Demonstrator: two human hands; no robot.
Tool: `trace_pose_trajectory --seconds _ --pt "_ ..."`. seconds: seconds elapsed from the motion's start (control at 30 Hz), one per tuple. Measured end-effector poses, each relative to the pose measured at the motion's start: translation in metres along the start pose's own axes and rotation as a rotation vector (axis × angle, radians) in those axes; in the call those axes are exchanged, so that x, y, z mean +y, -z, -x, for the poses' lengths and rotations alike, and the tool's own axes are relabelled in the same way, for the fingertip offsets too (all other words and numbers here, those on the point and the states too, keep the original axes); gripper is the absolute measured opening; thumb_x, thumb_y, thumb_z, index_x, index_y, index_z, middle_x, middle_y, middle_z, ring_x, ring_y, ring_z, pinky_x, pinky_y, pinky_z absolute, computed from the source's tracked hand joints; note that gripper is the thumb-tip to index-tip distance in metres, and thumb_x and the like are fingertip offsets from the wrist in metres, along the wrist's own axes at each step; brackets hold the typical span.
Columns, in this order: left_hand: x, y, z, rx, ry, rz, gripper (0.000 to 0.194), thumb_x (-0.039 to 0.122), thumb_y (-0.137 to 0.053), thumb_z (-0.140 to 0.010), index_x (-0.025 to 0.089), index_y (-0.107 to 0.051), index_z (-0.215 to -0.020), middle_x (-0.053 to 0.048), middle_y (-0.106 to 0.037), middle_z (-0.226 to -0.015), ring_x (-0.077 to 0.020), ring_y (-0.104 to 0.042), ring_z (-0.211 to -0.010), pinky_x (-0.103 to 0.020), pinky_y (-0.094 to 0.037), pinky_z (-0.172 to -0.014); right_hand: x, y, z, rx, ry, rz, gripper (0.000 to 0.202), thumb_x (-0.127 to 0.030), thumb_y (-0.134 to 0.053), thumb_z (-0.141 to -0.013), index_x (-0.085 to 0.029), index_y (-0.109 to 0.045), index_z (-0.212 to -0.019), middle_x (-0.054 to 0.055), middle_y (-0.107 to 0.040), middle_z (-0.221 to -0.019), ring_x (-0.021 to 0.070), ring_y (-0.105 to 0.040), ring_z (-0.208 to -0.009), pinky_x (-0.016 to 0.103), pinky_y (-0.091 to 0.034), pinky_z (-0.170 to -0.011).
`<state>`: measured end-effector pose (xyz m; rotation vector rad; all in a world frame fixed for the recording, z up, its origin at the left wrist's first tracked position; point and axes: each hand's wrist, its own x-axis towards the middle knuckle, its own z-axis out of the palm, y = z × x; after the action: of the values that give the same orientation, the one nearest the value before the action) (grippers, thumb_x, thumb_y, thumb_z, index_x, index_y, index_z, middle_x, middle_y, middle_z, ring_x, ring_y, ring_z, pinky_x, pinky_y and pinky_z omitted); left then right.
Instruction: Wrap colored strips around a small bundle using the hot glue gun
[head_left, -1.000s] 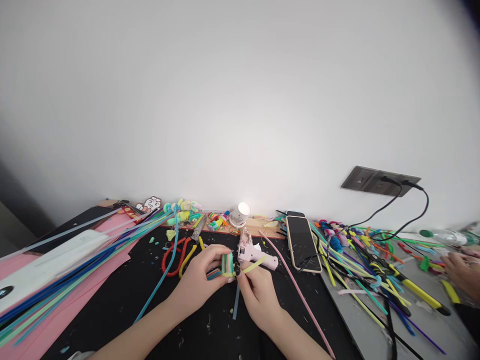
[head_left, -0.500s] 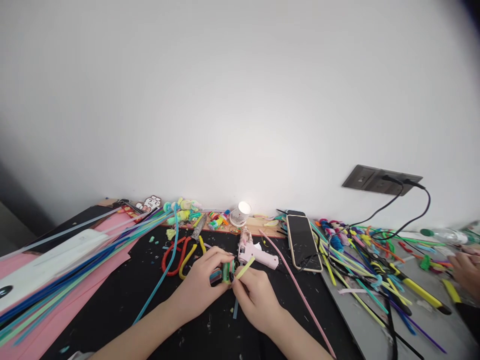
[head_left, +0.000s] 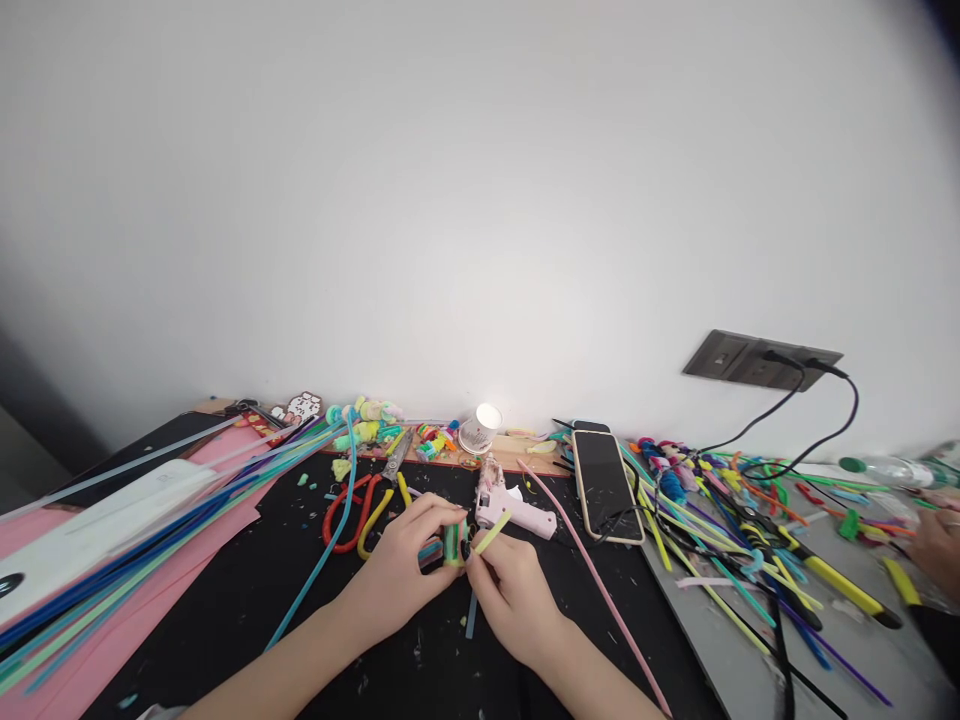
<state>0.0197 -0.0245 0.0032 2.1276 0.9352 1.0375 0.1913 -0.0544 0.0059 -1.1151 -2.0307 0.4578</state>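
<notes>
Pinching a yellow strip (head_left: 493,532), the right hand (head_left: 513,588) has steepened it.

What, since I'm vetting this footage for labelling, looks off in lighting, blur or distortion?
In the head view, the wall is brightest above the white cup, dimming toward the corners; the cup's inside is nearly washed out; the co-worker's hand at the right edge looks soft; the wall socket appears skewed, probably by the lens.

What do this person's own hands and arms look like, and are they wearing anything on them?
The left hand and right hand are gloveless. Both forearms are bare as far as they show, without visible watch or bracelet. A dark, glossy nail, apparently painted, shows on the right.
</notes>
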Motion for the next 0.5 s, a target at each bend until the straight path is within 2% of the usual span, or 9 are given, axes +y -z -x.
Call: trace_pose_trajectory --seconds 0.2,0.37,0.5 --pt "-0.0031 -0.0010 -0.0016 0.034 -0.009 -0.006 0.032 0.010 -0.060 -0.080 0.022 -0.061 -0.110 -0.007 -0.063 -0.113 -0.0214 -0.062 -0.106 -0.034 -0.050 -0.094 0.0010 -0.0011 -0.0005 0.068 -0.022 -0.028 0.026 -0.015 -0.039 -0.093 -0.021 -0.041 -0.067 -0.003 -0.046 -0.062 0.0119 -0.042 -0.054 0.024 -0.029 -0.053" --pt "-0.0055 -0.0006 -0.0026 0.032 0.094 0.089 0.040 0.015 -0.065 -0.079 0.022 -0.062 -0.118 -0.009 -0.060 -0.124 -0.0235 -0.061 -0.111 -0.034 -0.053 -0.095 0.0066 -0.0022 -0.0009 0.168 -0.086 -0.062 0.031 -0.019 -0.039 -0.093 -0.020 -0.039 -0.063 -0.003 -0.044 -0.058 0.0112 -0.040 -0.053 0.024 -0.029 -0.052" --pt "-0.0061 0.0001 -0.0016 0.014 0.150 0.210 0.044 0.017 -0.065 -0.079 0.024 -0.061 -0.122 -0.008 -0.057 -0.131 -0.0246 -0.058 -0.118 -0.035 -0.052 -0.100 0.0084 -0.0025 -0.0017 0.197 -0.133 -0.109 0.033 -0.023 -0.039 -0.094 -0.020 -0.041 -0.062 -0.003 -0.044 -0.058 0.0110 -0.039 -0.053 0.023 -0.029 -0.051"
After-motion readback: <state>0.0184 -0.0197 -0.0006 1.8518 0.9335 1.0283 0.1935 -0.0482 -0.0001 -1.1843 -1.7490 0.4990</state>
